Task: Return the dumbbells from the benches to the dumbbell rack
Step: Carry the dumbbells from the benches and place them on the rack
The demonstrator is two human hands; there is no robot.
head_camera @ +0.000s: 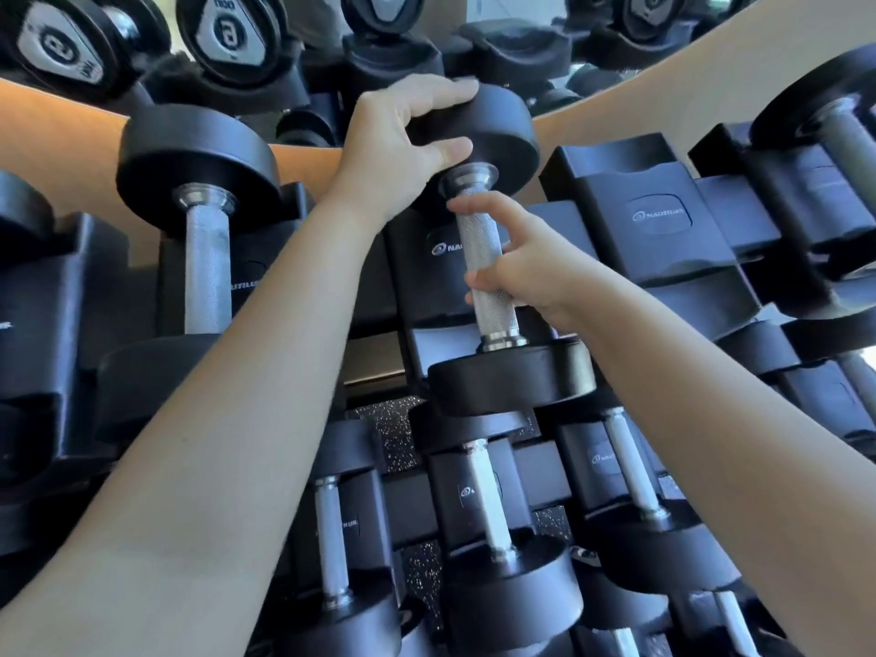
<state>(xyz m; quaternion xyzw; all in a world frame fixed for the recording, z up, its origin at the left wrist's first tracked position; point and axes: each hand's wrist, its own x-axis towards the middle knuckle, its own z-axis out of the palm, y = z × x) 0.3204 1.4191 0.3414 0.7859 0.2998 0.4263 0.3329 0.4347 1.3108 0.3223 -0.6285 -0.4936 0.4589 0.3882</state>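
Black dumbbell [483,258] on rack saddle [659,220]

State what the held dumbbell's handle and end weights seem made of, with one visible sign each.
Handle: likely steel, silvery, with cross-hatched knurling. End weights: probably a rubber or urethane coating, judging by the smooth matte black surface; the core cannot be seen.

The dumbbell [483,258] lies over the upper tier of the rack [659,215]; second dumbbell [206,258] to its left; lower dumbbells [488,505] beneath.
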